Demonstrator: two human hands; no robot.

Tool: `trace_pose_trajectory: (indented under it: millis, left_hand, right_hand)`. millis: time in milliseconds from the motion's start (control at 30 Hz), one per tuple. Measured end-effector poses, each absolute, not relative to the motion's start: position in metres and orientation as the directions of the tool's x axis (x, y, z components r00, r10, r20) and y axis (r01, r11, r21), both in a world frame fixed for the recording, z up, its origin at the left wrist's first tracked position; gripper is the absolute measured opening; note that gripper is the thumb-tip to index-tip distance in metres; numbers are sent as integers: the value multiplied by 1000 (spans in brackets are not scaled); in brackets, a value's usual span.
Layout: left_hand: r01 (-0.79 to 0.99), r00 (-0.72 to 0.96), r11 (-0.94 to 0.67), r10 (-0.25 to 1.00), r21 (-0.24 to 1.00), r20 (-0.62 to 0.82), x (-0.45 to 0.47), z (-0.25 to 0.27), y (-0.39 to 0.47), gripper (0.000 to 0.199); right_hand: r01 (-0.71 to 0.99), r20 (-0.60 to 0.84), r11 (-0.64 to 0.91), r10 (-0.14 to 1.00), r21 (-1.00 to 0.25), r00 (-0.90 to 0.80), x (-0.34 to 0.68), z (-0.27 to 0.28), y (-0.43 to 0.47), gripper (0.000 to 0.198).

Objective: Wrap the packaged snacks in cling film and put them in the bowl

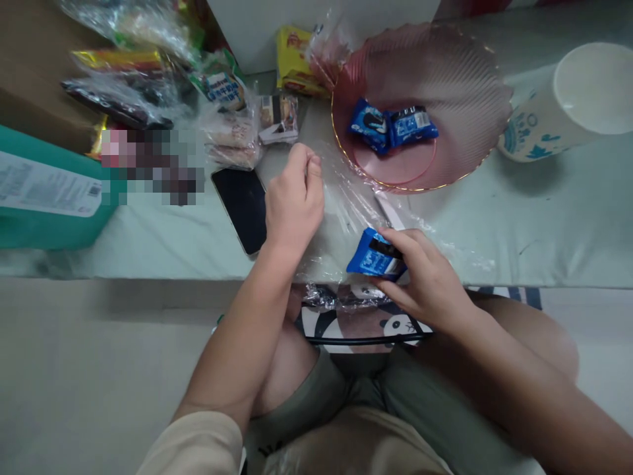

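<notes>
Tabletop [568,231], pale green cover, runs across the view.

On its far side, a pink ridged bowl [445,79] with a gilt rim; looks stiff and perhaps breakable. A paper cup [534,125] stands tilted in view just beside it, on the right.

Clear film [341,218] spreads thin and crumpled between bowl and front edge; likely near weightless, slippery, prone to cling.

Phone [240,208] lies flat, dark face up, just beside the left wrist.

Left hand [295,201]: over the tabletop, fingers curled into a loose fist near the film. Cannot tell whether a bit of film is pinched inside.

Right hand [430,277]: grip narrow, holding a blue packet [378,262] at its right end, thumb along the near side, fingers along the far side. Packet is at the tabletop's front edge, flared left end sticking out free. Cannot tell if it rests there or hangs clear.

Handling, by judgement: packet light, wrapper slick and crinkly, contents possibly brittle. Best hold is a gentle pinch across the body, or on a crimped end where squeezing does no harm; a hard squeeze at the middle may crush what is inside.

Two similar small packets [370,125] lie in the bowl, touching; the same light pinch should suit them.
</notes>
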State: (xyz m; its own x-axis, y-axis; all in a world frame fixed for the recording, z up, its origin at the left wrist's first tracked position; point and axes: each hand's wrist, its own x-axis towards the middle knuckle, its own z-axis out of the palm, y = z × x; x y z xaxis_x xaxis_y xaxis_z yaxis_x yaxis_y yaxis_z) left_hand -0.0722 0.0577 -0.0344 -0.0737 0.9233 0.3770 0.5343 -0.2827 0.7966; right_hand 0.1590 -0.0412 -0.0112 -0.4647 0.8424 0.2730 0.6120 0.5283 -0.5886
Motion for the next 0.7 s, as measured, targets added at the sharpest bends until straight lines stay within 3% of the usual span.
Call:
trace_pose_trajectory:
  millis: [133,333,467,600,700]
  left_hand:
    - [516,-67,-286,926,808,371,-73,-36,59,30]
    - [487,-65,-285,931,825,359,-69,-32,59,26]
    - [456,-22,-291,941,841,337,-66,-29,59,25]
    - [410,23,-262,961,874,277,-66,-25,57,28]
    - [405,41,-242,968,882,246,-67,-21,55,30]
  right_hand:
    - [466,304,520,833,-716,-462,174,-3,-46,73]
    - [392,294,394,910,-831,-291,200,23,-46,77]
    - [559,313,379,925,-737,-216,203,45,1,72]
    - [800,223,275,958,-534,-180,191,57,72,65]
    - [840,152,179,982,-512,-117,186,67,98,75]
